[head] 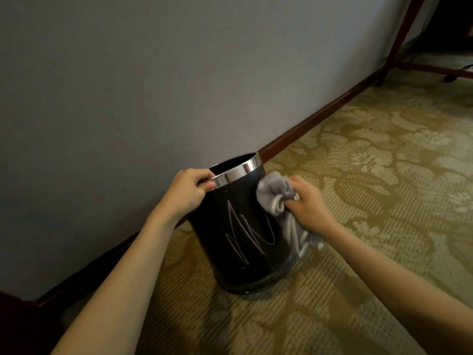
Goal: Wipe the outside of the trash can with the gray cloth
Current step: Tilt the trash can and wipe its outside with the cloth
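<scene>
Head view: my left hand (190, 190) grips the chrome rim of the black cylindrical trash can (245, 226), tilted on the carpet; my right hand (307, 203) presses the bunched gray cloth (273, 193) against its upper side. Too hard a push could slip the tilted base.

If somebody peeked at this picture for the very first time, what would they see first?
Probably the black trash can in the middle, standing on the patterned carpet near the gray wall, with zigzag scribbles on its front. The left hand grips its shiny metal rim, and the right hand presses a bunched gray cloth against the can's right side.
</scene>
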Motion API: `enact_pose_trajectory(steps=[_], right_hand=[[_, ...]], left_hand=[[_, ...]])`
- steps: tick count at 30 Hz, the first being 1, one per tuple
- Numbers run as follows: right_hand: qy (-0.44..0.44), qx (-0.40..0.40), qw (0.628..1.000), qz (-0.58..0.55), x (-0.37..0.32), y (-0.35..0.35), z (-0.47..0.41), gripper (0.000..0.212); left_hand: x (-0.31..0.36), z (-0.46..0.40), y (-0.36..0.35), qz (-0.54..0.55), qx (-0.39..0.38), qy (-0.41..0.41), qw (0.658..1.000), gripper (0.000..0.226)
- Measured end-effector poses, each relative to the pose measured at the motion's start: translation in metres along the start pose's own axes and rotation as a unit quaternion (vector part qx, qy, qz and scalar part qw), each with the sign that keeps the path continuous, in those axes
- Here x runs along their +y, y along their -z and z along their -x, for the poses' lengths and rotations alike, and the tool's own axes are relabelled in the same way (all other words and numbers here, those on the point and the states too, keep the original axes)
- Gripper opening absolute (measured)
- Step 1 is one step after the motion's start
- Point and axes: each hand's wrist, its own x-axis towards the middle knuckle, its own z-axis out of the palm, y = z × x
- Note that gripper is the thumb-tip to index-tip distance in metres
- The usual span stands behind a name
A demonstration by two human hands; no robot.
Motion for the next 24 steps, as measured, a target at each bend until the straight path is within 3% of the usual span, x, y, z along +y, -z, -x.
enact_pose_trajectory(steps=[3, 6, 7, 10, 13, 16, 19, 22, 24], right_hand=[[0.031, 0.042, 0.998, -0.025, -0.023, 0.000, -0.020, 0.018], [0.016, 0.019, 1.000, -0.020, -0.023, 0.000, -0.015, 0.039], [0.012, 0.004, 1.000, 0.001, -0.019, -0.002, -0.010, 0.037], [0.002, -0.072, 0.994, 0.087, 0.010, -0.009, 0.009, 0.005], [-0.064, -0.162, 0.972, 0.158, 0.044, -0.009, 0.034, 0.009], [-0.103, -0.194, 0.958, 0.184, 0.060, -0.006, 0.050, 0.009], [-0.069, -0.160, 0.966, 0.192, 0.054, -0.005, 0.047, 0.013], [-0.033, -0.057, 0.990, 0.128, 0.033, -0.002, 0.025, 0.003], [-0.015, 0.006, 0.996, 0.085, 0.015, 0.001, 0.007, 0.010]], left_hand=[[0.006, -0.001, -0.006, -0.008, 0.003, 0.000, 1.000, 0.012], [0.002, -0.002, -0.004, -0.006, 0.016, 0.005, 1.000, 0.014], [0.000, -0.001, -0.002, -0.007, 0.020, 0.009, 1.000, 0.016], [-0.011, 0.000, 0.005, -0.008, 0.039, 0.034, 0.999, 0.012], [-0.020, 0.002, 0.012, 0.008, 0.055, 0.060, 0.997, 0.012], [-0.019, 0.004, 0.012, 0.014, 0.055, 0.063, 0.996, 0.012], [-0.008, 0.001, 0.003, -0.007, 0.057, 0.039, 0.998, 0.017], [0.006, -0.004, -0.009, -0.020, 0.049, 0.016, 0.998, 0.017], [0.013, -0.007, -0.018, -0.023, 0.033, 0.009, 0.999, 0.022]])
